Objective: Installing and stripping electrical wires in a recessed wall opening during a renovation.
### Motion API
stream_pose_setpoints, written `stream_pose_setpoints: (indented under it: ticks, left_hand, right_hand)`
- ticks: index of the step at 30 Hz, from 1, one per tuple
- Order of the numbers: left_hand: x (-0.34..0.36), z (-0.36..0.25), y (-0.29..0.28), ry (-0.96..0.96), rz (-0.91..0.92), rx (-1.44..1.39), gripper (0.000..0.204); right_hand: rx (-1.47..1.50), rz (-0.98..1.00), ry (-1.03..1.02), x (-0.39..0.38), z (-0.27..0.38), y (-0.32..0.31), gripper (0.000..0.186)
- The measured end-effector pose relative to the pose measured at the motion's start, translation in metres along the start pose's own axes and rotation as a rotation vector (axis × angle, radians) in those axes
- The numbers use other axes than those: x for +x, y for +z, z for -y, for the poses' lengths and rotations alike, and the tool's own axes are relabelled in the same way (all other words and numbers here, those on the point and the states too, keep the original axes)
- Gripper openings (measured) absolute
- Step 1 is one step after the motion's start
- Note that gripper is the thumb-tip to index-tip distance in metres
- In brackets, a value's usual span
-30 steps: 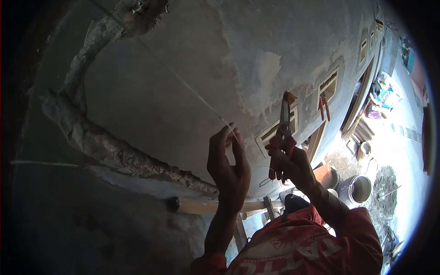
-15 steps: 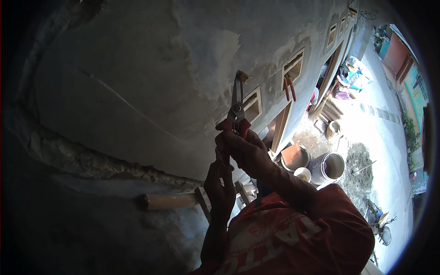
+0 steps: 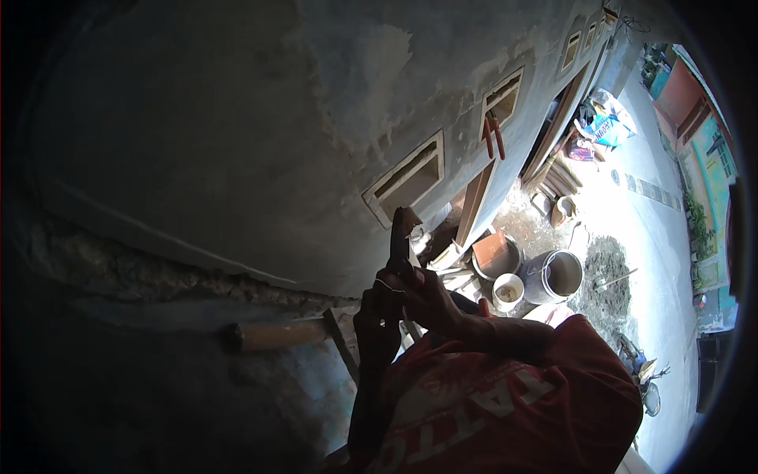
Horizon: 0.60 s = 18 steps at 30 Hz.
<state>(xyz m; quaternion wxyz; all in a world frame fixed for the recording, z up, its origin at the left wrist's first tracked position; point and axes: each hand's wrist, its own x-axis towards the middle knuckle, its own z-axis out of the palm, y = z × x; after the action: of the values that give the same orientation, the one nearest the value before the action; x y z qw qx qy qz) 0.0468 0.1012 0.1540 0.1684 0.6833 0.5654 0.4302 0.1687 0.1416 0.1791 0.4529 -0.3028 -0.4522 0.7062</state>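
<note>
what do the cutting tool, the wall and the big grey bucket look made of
Cutting tool: probably metal, judging by its slim, straight blade end; shadow hides the finish. Wall: likely cement plaster, matte grey with uneven pale patches. Bucket: perhaps plastic, with smooth sides and a pale rim, though metal is possible.

Lettering (image 3: pixel 530 387) on red shirt (image 3: pixel 596 371), blue-white bag (image 3: pixel 606 130)

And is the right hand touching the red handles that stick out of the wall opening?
Apart. The head view shows a clear gap between the right hand and the red handles, higher in the picture.
</note>
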Motion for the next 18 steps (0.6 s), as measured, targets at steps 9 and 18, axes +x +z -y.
stream_pose_setpoints:
  ticks: [9,18]
  left_hand:
    - [-0.038,0.025,-0.002,0.016,0.206,0.846,0.059]
    - [-0.03,0.033,0.014,-0.428,0.18,-0.137,0.02]
  right_hand:
    - [-0.263,-0.011,0.397,-0.009,0.001,-0.017,0.035]
    - [0.119,0.618,0.099,-0.01,0.001,-0.046,0.067]
